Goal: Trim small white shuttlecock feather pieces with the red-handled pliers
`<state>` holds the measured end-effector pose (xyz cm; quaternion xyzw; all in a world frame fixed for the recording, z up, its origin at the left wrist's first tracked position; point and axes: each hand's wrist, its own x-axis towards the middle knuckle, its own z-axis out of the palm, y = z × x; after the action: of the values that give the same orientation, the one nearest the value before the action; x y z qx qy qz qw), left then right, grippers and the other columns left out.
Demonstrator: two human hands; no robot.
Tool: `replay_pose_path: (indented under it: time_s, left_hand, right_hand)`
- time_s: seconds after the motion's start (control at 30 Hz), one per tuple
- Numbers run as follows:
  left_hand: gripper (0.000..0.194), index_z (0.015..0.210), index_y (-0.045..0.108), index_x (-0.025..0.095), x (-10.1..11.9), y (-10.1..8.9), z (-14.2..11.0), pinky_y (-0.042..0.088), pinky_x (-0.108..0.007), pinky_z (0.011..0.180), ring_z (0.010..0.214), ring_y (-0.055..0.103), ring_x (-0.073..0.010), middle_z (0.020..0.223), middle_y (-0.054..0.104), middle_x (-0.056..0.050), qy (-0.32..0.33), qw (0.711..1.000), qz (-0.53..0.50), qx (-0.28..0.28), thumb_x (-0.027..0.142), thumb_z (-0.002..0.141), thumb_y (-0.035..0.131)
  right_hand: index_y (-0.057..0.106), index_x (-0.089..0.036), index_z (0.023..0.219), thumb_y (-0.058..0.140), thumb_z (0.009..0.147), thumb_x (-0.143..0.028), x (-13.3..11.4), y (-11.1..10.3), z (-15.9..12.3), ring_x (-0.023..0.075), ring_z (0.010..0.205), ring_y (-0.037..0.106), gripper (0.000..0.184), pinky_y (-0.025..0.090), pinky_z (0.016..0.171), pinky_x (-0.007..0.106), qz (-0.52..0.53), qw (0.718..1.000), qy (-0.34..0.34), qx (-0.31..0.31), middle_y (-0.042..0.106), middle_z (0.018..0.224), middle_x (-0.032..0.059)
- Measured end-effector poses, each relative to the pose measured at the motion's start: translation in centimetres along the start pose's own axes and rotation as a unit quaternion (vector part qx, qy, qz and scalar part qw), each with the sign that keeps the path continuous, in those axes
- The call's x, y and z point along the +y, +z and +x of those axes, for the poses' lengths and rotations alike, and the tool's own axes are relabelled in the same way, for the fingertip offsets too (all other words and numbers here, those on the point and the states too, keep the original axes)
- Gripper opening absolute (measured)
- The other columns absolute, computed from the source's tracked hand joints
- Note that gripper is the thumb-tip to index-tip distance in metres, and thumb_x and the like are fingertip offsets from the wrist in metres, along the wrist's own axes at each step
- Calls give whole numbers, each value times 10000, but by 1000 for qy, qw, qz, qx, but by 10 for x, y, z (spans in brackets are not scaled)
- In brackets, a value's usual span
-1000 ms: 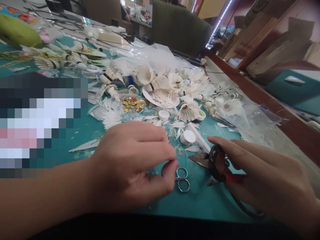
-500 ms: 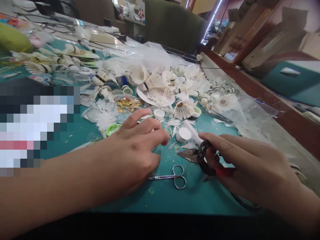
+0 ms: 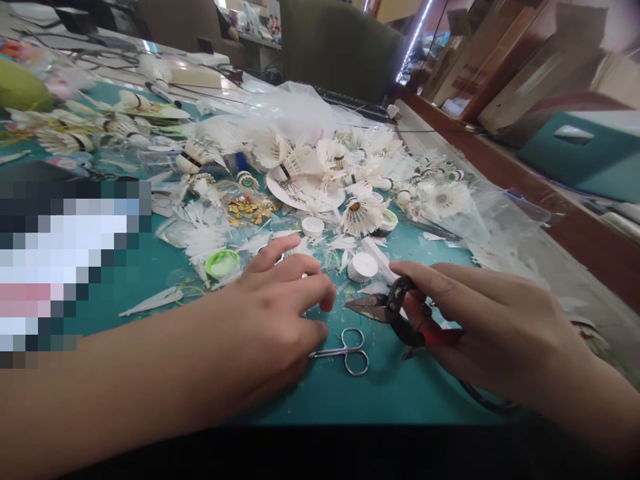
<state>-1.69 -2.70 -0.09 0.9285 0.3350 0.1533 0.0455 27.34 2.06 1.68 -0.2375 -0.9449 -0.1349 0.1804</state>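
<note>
- Carefully, I'm gripping the red-handled shears (image 3: 370,305) in my right hand (image 3: 485,320), fingers clamped around the handles, blades pointing left above the teal mat (image 3: 390,390).
- My left hand (image 3: 280,293) is curling just beside the small scissors (image 3: 347,353); I can't tell whether it's pinching anything.
- I'm keeping those exposed blades near my left fingers, so a slip could nick them.

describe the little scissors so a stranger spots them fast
On the teal mat, near its front edge, small steel scissors lie flat between the two hands, blades toward the left hand. Unlike the dark snips in the right hand, they are shiny, with two round finger loops.
</note>
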Motion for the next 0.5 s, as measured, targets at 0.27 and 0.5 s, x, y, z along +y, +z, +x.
replay_pose_path:
  time_s: [0.27, 0.5]
  left_hand:
    - [294, 755, 739, 226, -10, 15, 3, 169, -572, 1275, 999, 585, -235, 951, 688, -34, 2, 998, -5, 64, 112, 962, 564]
    - [305, 779, 707, 198, -3, 18, 6, 233, -557, 1276, 1072, 610, -245, 990, 722, -42, 16, 994, 71, 85, 22, 955, 532]
  right_hand:
    - [596, -125, 1346, 546, 923, -112, -2, 0, 3, 140, 631, 604, 427, 434, 549, 268, 0, 1000, -5, 6, 732, 874, 29]
    - [605, -133, 1337, 561, 942, -128, -4, 2, 5, 146, 620, 604, 397, 439, 540, 283, -4, 1000, -4, 7, 729, 869, 22]
